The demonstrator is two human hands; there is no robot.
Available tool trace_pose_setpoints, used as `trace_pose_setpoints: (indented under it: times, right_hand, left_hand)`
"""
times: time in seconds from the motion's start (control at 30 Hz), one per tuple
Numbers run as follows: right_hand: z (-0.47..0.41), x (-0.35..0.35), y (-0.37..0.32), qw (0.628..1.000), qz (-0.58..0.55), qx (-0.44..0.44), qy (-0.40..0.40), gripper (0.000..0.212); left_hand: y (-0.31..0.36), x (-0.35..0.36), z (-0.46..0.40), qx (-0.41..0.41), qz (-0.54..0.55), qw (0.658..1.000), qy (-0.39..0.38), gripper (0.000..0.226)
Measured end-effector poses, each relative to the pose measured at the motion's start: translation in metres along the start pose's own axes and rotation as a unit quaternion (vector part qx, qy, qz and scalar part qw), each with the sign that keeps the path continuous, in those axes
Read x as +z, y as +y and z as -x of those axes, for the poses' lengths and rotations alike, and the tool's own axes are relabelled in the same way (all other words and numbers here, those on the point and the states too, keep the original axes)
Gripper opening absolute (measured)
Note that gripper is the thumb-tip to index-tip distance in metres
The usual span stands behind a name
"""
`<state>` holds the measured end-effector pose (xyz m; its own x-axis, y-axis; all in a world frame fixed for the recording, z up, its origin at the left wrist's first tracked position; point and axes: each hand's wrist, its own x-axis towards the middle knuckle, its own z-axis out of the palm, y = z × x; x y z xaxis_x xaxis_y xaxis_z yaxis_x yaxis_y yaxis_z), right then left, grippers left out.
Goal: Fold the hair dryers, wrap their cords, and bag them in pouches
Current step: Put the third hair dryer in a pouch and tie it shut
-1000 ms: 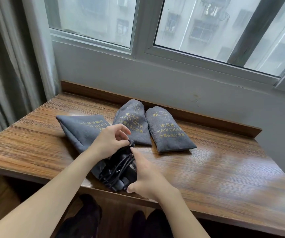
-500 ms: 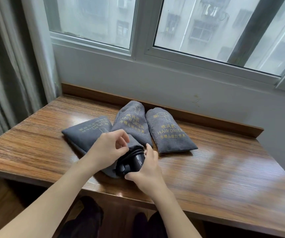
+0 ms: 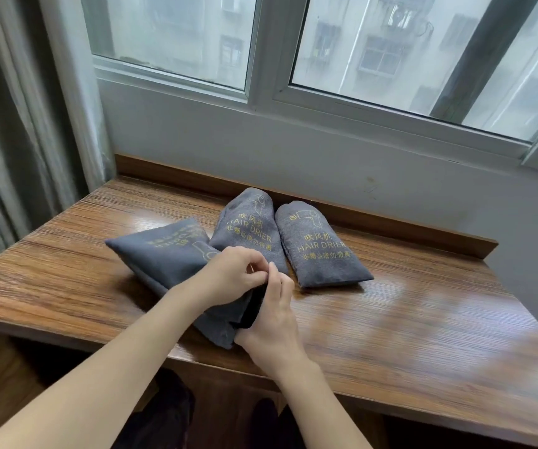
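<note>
Both hands (image 3: 254, 293) pinch the pouch (image 3: 170, 257) mouth between them.

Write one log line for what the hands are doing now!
left hand grips third pouch mouth | right hand too | two filled pouches behind
</note>
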<state>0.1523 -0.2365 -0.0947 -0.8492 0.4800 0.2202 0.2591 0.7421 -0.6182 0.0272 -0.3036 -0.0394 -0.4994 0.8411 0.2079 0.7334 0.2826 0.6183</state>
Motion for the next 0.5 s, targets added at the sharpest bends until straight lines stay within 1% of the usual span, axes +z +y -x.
trace_pose_setpoints:
  times: [0.07, 0.1, 0.17, 0.23, 0.33, 0.37, 0.4, 0.47, 0.5]
  right_hand:
    - [-0.002, 0.001, 0.001, 0.999, -0.031, 0.021, 0.034, 0.117]
    - [-0.003, 0.0, 0.002, 0.997, -0.05, 0.043, 0.043, 0.116]
    - [-0.008, -0.003, 0.005, 0.993, -0.076, 0.076, 0.047, 0.11]
    - [-0.011, -0.003, 0.012, 0.994, -0.075, 0.074, 0.02, 0.105]
    - [-0.011, -0.007, 0.023, 0.99, -0.09, 0.076, -0.078, 0.099]
    - [-0.01, -0.01, 0.027, 0.986, -0.103, 0.079, -0.1, 0.093]
    - [-0.01, -0.012, 0.031, 0.984, -0.12, 0.083, -0.107, 0.084]
    - [-0.009, -0.018, 0.036, 0.982, -0.14, 0.094, -0.081, 0.06]
    - [-0.009, -0.019, 0.037, 0.983, -0.141, 0.101, -0.062, 0.047]
  left_hand:
    - [-0.001, -0.003, 0.002, 0.009, 0.023, 0.998, -0.056, 0.007]
    - [-0.002, -0.002, 0.004, 0.012, 0.008, 0.997, -0.071, 0.008]
    - [-0.01, 0.0, 0.009, 0.01, -0.037, 0.997, -0.061, 0.018]
    - [-0.02, 0.001, 0.014, 0.002, -0.056, 0.998, -0.037, 0.023]
    - [-0.026, 0.001, 0.021, 0.007, -0.092, 0.995, -0.043, 0.026]
    - [-0.026, 0.001, 0.023, 0.014, -0.106, 0.993, -0.05, 0.027]
    - [-0.026, 0.001, 0.024, 0.023, -0.119, 0.991, -0.054, 0.027]
    - [-0.025, 0.0, 0.024, 0.027, -0.13, 0.99, -0.051, 0.024]
    - [-0.023, 0.0, 0.025, 0.022, -0.111, 0.993, -0.046, 0.023]
